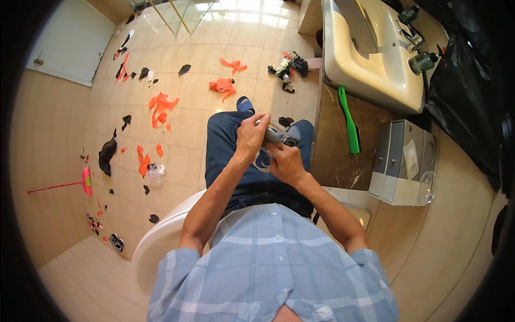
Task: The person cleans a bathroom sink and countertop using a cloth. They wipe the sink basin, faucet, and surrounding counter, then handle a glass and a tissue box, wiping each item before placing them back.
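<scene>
In front of my lap, both hands are on a small grey object (277, 134) with shiny, clear-looking parts; its exact kind is hard to make out. My left hand (251, 137) grips it from the left, thumb and forefinger at its upper end. From below and the right, my right hand (287, 163) holds its lower side, with the fingers curled. The hands cover part of the object. Beneath it are my knees in dark blue trousers (225, 139) and a blue slipper (244, 104).
Red plastic scraps (162, 105) and black scraps (107, 156) litter the tiled floor. A pink broom (86, 181) leans at left. To the right, a green-handled brush (348, 120) lies on the dark counter (332, 161), beside a washbasin (342, 64) and a grey-and-white cabinet box (396, 141).
</scene>
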The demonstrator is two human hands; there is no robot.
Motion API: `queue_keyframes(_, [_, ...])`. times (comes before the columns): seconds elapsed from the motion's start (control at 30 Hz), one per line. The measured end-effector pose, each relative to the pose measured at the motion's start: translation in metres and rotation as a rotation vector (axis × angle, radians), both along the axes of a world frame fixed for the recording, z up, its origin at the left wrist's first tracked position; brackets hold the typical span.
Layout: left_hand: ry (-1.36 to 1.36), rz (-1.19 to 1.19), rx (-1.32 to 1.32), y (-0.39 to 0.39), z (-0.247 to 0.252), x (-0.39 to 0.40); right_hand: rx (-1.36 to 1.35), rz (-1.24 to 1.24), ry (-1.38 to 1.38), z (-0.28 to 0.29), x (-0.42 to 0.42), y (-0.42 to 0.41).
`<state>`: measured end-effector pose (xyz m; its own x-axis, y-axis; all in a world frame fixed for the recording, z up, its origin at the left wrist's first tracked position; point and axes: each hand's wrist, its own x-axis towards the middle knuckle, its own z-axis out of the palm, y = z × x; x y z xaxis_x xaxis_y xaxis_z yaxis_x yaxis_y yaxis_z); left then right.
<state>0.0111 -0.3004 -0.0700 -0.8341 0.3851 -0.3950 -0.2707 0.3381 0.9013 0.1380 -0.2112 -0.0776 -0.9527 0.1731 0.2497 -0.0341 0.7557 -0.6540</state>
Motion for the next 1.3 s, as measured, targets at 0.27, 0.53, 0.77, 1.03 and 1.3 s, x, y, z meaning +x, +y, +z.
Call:
queue_keyframes(0.27, [0.753,-0.186,0.524,-0.022,0.001,-0.002,-2.106,0.054,-0.32,0.058,-0.001,0.007])
queue_keyframes(0.53, [0.006,-0.264,0.541,-0.03,0.016,-0.008,-0.7,-0.032,-0.075,0.03,-0.002,0.009])
queue_keyframes(0.77, [-0.388,0.002,0.335,-0.022,-0.016,-0.012,-0.218,0.012,-0.074,0.007,-0.003,-0.015])
queue_keyframes(1.03, [0.88,-0.148,0.541,-0.029,0.0,-0.006,-2.001,0.0,-0.327,0.048,-0.008,-0.005])
queue_keyframes(1.3, [-0.335,-0.111,0.616,-0.04,0.019,-0.006,-0.788,-0.096,-0.138,0.022,-0.001,-0.016])
